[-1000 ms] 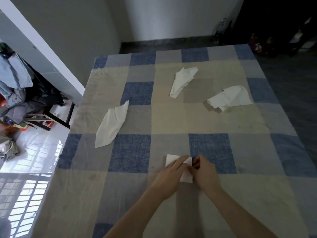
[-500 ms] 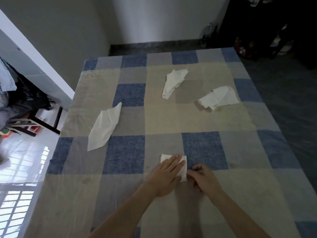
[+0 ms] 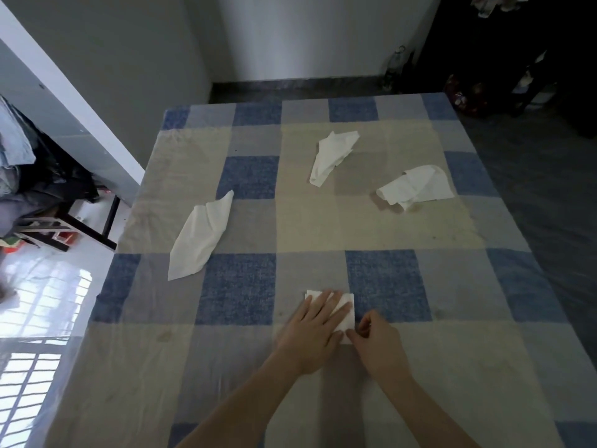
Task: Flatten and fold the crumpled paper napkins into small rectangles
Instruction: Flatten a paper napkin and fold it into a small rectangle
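Low in the frame's centre on the checked tablecloth (image 3: 387, 227), the left hand (image 3: 311, 334) lay flat, fingers spread, pressing the folded napkin (image 3: 346, 313) while the right hand (image 3: 376, 339) pinched its near corner; thin, limp paper, likely tearing easily, best gripped at edges.

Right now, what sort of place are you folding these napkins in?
Probably a room in a home, not a workshop: a table under a checked cloth, clothes heaped at the left, tiled floor beside it. Left hand presses the folded napkin.

White napkins (image 3: 336, 153) on blue-beige checked cloth (image 3: 245, 286)
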Demonstrator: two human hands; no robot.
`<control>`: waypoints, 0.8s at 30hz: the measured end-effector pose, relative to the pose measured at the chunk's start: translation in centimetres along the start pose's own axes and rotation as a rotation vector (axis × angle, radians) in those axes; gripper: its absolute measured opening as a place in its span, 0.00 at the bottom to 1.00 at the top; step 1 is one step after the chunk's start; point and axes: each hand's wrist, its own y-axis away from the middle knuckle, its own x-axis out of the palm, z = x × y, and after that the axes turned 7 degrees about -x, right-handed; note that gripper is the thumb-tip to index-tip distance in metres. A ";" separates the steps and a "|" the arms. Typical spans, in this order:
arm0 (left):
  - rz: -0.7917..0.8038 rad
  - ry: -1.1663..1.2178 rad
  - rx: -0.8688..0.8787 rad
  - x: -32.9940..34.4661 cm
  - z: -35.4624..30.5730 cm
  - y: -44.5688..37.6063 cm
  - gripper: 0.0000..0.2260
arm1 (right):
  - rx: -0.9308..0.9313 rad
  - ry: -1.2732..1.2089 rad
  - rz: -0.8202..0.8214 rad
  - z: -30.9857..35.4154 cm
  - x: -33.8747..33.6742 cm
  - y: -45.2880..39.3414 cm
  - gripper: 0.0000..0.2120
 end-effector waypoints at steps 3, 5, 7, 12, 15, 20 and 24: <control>-0.077 -0.015 -0.031 0.1 -0.3 0.4 0.25 | 0.003 0.053 -0.007 0.3 0.3 0.4 0.12; -0.087 -0.001 -0.051 0.1 -0.5 0.6 0.25 | 0.004 0.121 0.010 0.7 0.2 0.7 0.11; -0.093 0.004 -0.066 0.1 -0.6 0.5 0.26 | -0.029 0.262 -0.006 1.1 0.1 0.7 0.10; -0.036 -0.031 -0.020 0.4 -0.6 0.2 0.28 | -0.364 0.080 -0.137 2.6 1.8 -0.3 0.10; 0.007 -0.176 -0.002 0.3 -0.6 0.2 0.30 | -0.487 0.048 -0.040 3.0 3.6 -0.7 0.22; 0.001 -0.129 -0.002 -0.3 -0.7 0.2 0.34 | -0.572 0.175 0.070 1.3 4.3 -1.3 0.28; -0.008 -0.132 0.017 0.3 -0.4 0.2 0.34 | -0.607 0.312 0.068 0.5 4.2 -1.2 0.28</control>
